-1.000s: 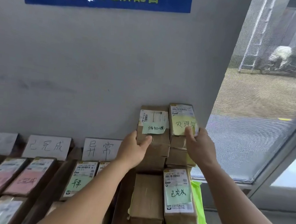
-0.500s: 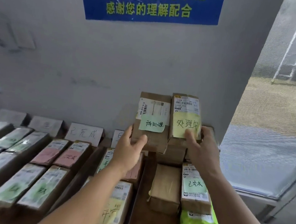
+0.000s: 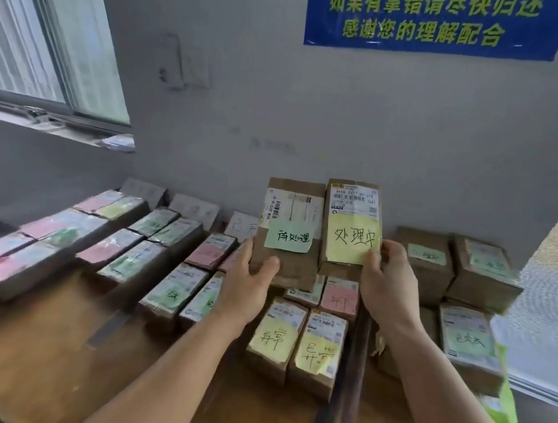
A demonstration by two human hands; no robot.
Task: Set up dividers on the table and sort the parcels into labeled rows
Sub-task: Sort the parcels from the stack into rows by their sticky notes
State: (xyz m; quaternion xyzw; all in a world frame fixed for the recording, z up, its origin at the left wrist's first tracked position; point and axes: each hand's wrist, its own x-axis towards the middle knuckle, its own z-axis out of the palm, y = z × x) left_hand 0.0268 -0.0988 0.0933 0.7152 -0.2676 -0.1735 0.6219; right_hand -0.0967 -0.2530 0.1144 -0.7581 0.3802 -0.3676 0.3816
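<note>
My left hand grips a brown parcel with a green note, held up above the table. My right hand grips a second brown parcel with a yellow note, side by side with the first. Below them lie rows of parcels with coloured notes, among them two with yellow notes. A dark divider bar runs front to back on the wooden table. White label cards lean on the wall behind the rows.
More brown parcels are stacked to the right of the bar, with a green bag at the table's right edge. A window is at the left, a blue sign on the wall, a glass pane at the right.
Both hands have lifted the two parcels off the right-hand stack and carried them left, over the labeled rows. My view has swung left.
</note>
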